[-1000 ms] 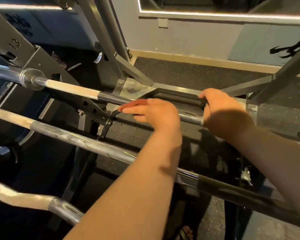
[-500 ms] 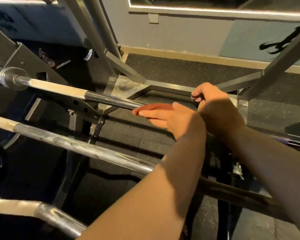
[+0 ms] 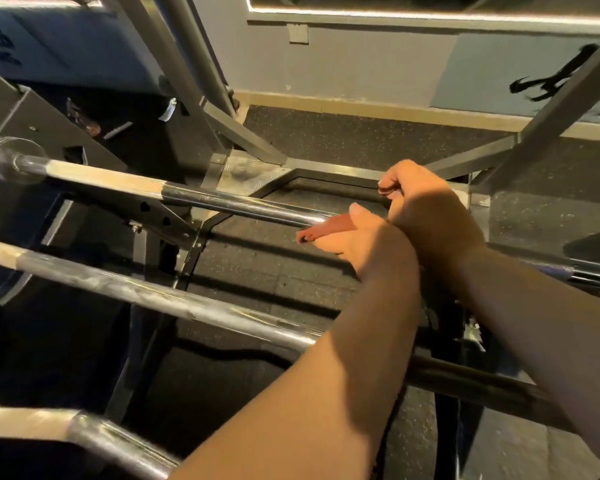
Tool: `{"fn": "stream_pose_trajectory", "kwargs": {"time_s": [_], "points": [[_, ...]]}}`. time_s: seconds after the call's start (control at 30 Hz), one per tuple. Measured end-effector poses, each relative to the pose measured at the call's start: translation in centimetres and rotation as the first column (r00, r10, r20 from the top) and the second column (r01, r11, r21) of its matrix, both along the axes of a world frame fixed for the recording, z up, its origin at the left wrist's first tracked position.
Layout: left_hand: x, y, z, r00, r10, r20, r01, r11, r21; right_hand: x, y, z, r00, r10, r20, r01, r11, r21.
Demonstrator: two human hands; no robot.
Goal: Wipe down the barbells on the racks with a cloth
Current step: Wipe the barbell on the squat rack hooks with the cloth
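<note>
Three steel barbells lie across the rack. My left hand [image 3: 371, 244] holds a reddish cloth [image 3: 329, 226] against the top barbell [image 3: 222, 202], thumb above and fingers below. Right beside it, touching, my right hand [image 3: 430, 209] grips the same bar with its fingers curled over the top. The middle barbell [image 3: 160, 296] passes under both forearms, and the near barbell [image 3: 94, 438] shows at the bottom left. The top bar's sleeve collar [image 3: 11, 157] is at the far left.
Grey rack uprights [image 3: 187, 64] and a diagonal brace [image 3: 561, 98] rise behind the bars. The rack's base frame [image 3: 253, 171] sits on black speckled rubber flooring [image 3: 343, 140]. A grey wall with a light strip [image 3: 430, 15] is close behind.
My left hand has slid the cloth rightward along the top barbell until it meets my right hand. The right hand has kept its grip on the bar.
</note>
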State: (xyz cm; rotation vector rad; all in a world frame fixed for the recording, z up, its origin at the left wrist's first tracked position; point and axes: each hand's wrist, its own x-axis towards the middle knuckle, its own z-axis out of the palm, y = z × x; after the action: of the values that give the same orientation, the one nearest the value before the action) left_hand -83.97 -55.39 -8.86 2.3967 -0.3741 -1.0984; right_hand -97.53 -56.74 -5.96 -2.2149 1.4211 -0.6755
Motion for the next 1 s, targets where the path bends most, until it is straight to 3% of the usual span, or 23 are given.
{"fn": "stream_pose_trajectory", "kwargs": {"time_s": [0.07,0.13,0.2,0.23,0.3,0.4,0.6,0.73,0.87,1.0], "points": [[0.3,-0.4,2.2,0.986,-0.148,0.075,0.143,0.987,0.073,0.0,0.1,0.2,1.0,-0.002,-0.001,0.002,1.0,0.029],[-0.4,-0.3,3.8,0.996,0.041,0.075,-0.034,0.995,-0.091,0.0,0.0,0.1,0.998,0.022,-0.065,-0.022,1.0,-0.006],[0.5,0.4,5.6,0.926,0.367,-0.088,-0.375,0.865,-0.333,0.2,0.1,-0.3,0.977,0.096,-0.191,-0.119,0.987,-0.112],[2.1,0.8,5.9,0.894,0.439,-0.089,-0.436,0.805,-0.403,0.4,0.2,-0.3,0.966,0.129,-0.224,-0.163,0.976,-0.141],[5.8,0.0,5.6,0.863,0.503,0.042,-0.444,0.796,-0.411,0.6,0.2,0.0,0.969,0.144,-0.202,-0.174,0.975,-0.141],[7.1,-0.6,5.3,0.892,0.434,0.124,-0.349,0.838,-0.419,0.8,0.1,0.1,0.977,0.124,-0.174,-0.149,0.979,-0.136],[-0.1,1.5,3.8,0.967,0.182,0.178,-0.07,0.863,-0.501,1.0,0.1,0.8,0.944,0.192,-0.268,-0.209,0.977,-0.037],[2.3,1.4,3.4,0.978,0.122,0.17,-0.033,0.891,-0.453,0.8,0.3,0.8,0.907,0.201,-0.369,-0.243,0.967,-0.072],[8.4,0.3,4.1,0.942,0.274,0.191,-0.161,0.873,-0.46,1.0,0.3,0.7,0.905,0.183,-0.384,-0.263,0.95,-0.168],[7.5,0.5,4.9,0.961,0.24,0.14,-0.161,0.892,-0.422,0.8,0.2,1.0,0.887,0.249,-0.388,-0.347,0.915,-0.207]]}}
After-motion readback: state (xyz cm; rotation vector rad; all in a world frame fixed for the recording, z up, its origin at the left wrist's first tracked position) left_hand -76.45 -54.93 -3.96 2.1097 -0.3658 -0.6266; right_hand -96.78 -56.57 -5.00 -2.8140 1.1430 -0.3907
